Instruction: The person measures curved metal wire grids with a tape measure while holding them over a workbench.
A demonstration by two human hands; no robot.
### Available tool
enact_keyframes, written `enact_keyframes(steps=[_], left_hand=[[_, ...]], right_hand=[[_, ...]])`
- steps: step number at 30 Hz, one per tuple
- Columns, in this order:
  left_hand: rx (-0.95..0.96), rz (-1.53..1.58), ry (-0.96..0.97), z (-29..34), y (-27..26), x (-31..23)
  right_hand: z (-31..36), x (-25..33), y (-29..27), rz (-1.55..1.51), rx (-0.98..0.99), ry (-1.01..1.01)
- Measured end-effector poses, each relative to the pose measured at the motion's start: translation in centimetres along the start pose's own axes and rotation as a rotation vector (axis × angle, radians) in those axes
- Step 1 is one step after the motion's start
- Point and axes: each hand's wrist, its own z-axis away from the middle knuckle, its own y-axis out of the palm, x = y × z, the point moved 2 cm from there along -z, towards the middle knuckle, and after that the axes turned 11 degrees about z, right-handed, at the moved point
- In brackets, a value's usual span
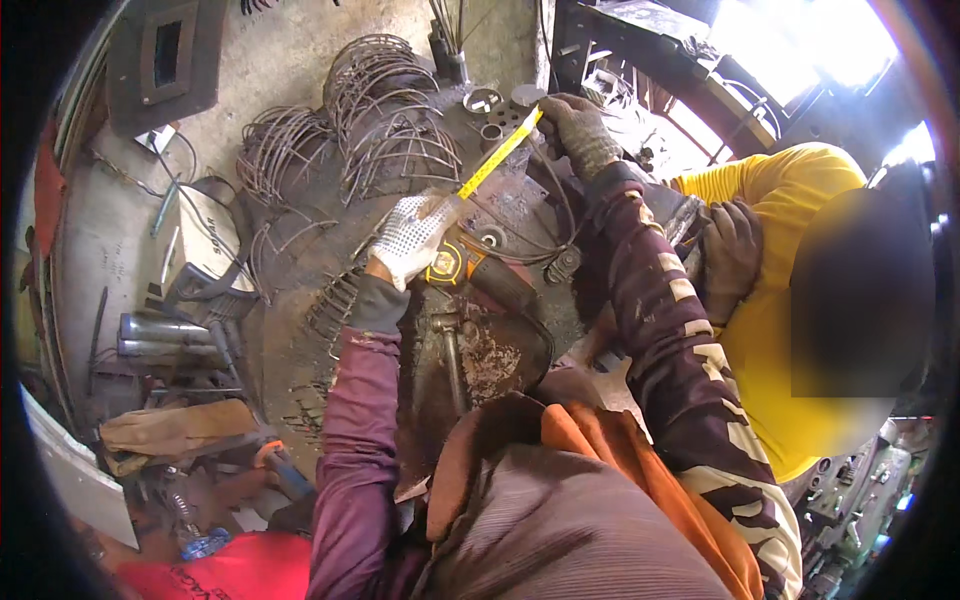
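A yellow tape measure blade [500, 155] runs slantwise between my hands. My left hand [412, 235], in a white dotted glove, is closed on its near end. At the far end my right hand [582, 135], in a dark grey glove, pinches the tape; whether the case is inside that hand is hidden. Just below my left hand lies an orange and black power tool [500, 283] with a round yellow and black part [445, 263] beside it. A hammer [452, 350] lies nearer me on a rusty metal surface [500, 365].
Bundles of bent metal rods [385, 120] lie at the back. To the left stand a white box-shaped machine [205, 240] with cables and metal cylinders [165, 333]. A co-worker in a yellow shirt [790, 190] crouches close at right, a hand [730, 245] near my right arm.
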Motion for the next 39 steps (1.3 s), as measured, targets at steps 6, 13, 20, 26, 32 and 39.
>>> enact_keyframes(steps=[6,13,20,26,32,39], left_hand=[[0.021,0.202,-0.215,-0.7,0.0,-1.4],[-0.1,0.043,-0.132,1.0,-1.5,-5.6],[-0.744,1.445,-0.543,11.3,-8.1,-15.0],[-1.255,1.379,-0.862,20.8,-5.7,-15.6],[-1.347,1.599,-0.852,26.7,-5.0,-16.4],[-1.488,1.476,-1.095,28.5,-4.7,-18.1]], right_hand=[[-0.8,-1.1,-1.0,0.039,0.039,0.018],[2.3,2.1,0.8,-0.071,0.07,0.053],[7.0,7.3,2.0,0.08,0.197,-0.293],[6.2,12.5,5.0,0.059,0.207,-0.527],[7.0,14.8,11.3,-0.021,0.161,-0.31],[4.5,13.0,18.9,-0.163,0.336,-0.214]])
